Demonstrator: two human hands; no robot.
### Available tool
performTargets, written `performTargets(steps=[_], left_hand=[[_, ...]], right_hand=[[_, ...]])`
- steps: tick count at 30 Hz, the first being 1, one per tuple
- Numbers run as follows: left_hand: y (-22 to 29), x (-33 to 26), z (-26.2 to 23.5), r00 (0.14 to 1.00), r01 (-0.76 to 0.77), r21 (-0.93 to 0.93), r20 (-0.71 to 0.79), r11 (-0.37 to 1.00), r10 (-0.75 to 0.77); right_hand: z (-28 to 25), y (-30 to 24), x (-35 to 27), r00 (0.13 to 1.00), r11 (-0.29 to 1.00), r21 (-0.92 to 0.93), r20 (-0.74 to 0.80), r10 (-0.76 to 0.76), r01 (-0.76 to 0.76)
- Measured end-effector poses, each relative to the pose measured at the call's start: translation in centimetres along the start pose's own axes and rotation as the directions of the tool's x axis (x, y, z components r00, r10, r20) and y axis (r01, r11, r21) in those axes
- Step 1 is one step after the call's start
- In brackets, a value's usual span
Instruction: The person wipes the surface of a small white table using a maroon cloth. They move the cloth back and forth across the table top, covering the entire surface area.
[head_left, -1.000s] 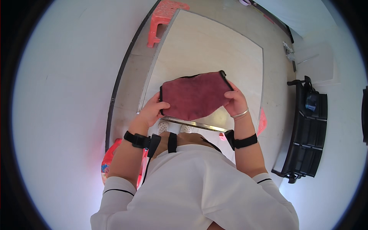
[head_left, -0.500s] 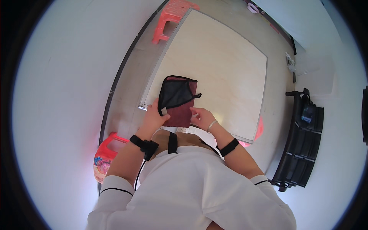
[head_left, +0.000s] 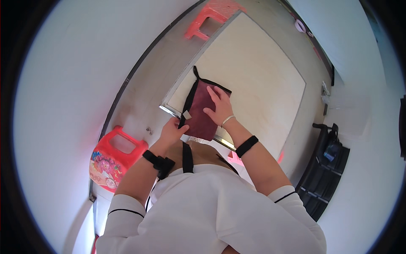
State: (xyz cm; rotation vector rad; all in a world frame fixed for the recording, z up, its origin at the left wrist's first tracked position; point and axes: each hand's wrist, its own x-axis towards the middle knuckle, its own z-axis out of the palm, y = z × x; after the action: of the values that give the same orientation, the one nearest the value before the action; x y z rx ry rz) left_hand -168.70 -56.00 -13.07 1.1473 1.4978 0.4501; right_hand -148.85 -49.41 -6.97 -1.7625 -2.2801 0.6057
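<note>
A maroon cloth (head_left: 200,120) with black edging lies at the near left of the table, folded into a rough rectangle. A black loop sticks up from its far left corner, and a small pale tag (head_left: 187,114) shows on its left edge. At the near left corner my left hand (head_left: 170,131) is closed on the black edging, thumb on top. My right hand (head_left: 220,109) lies open over the cloth's right part, with fingers stretched toward its far edge. What lies under the top layer is hidden.
The pale table (head_left: 258,63) has a metal rim (head_left: 169,111) close to my left hand. Red plastic stools stand at the far left (head_left: 215,12) and near left (head_left: 116,154). To the right is a black bench (head_left: 319,178) with a bag (head_left: 333,150) on it.
The black section that lay on top no longer shows; maroon fabric faces up. The loop moved from the right side to the far left corner. My right hand moved onto the cloth. The view has turned.
</note>
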Motion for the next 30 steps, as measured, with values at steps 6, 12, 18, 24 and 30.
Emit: performTargets(steps=[6,12,18,24,30], left_hand=[[-0.5,-0.6,1.1,0.99,0.144,-0.316,0.046,0.938,-0.137],[2.5,0.2,-2.7,0.884,-0.02,-0.223,-0.46,0.975,-0.087],[1.9,1.2,-4.9,0.713,-0.053,0.311,-0.653,0.949,0.254],[1.3,0.9,-3.5,0.822,-0.103,0.324,-0.505,0.94,0.264],[3.0,0.8,-4.2,0.868,-0.047,0.313,-0.457,0.949,0.194]], right_hand=[[-0.6,-3.7,2.7,0.973,0.892,-0.451,0.188,0.133,-0.035],[0.2,-3.3,3.8,0.996,0.991,-0.117,0.052,0.073,-0.067],[1.7,-6.8,2.7,0.987,0.947,-0.321,0.148,0.064,-0.013],[1.6,-7.0,3.0,0.974,0.937,-0.351,0.209,0.081,-0.003],[1.8,-6.7,3.0,0.981,0.937,-0.35,0.188,0.046,0.023]])
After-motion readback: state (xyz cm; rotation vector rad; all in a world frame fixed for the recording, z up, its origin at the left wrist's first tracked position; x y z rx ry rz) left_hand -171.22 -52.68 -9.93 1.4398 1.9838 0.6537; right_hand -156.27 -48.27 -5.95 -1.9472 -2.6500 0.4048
